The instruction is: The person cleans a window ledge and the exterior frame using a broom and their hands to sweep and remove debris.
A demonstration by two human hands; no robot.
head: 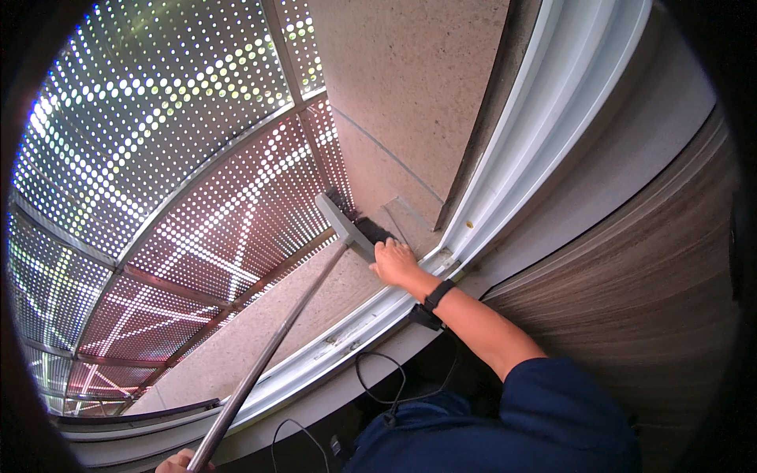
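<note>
A broom with a long metal handle [278, 337] reaches diagonally from the lower left over the window frame. My left hand [180, 461] grips the handle near its lower end and is partly cut off by the picture's rim. The broom's grey head [342, 223] is tilted above the outer stone ledge [284, 307], close to the inside corner. Dark bristles [375, 229] stick out of the head towards the stone wall. My right hand [395, 261] is closed around the near end of the head, beside the bristles. A black band [439, 294] circles my right wrist.
The white window frame track [337, 346], with dirt in it, runs between me and the ledge. A perforated metal screen [195, 195] bounds the far side. Stone wall panels [408, 100] rise ahead; a brown streaked panel [621, 284] stands right. A black cable [378, 356] loops before my body.
</note>
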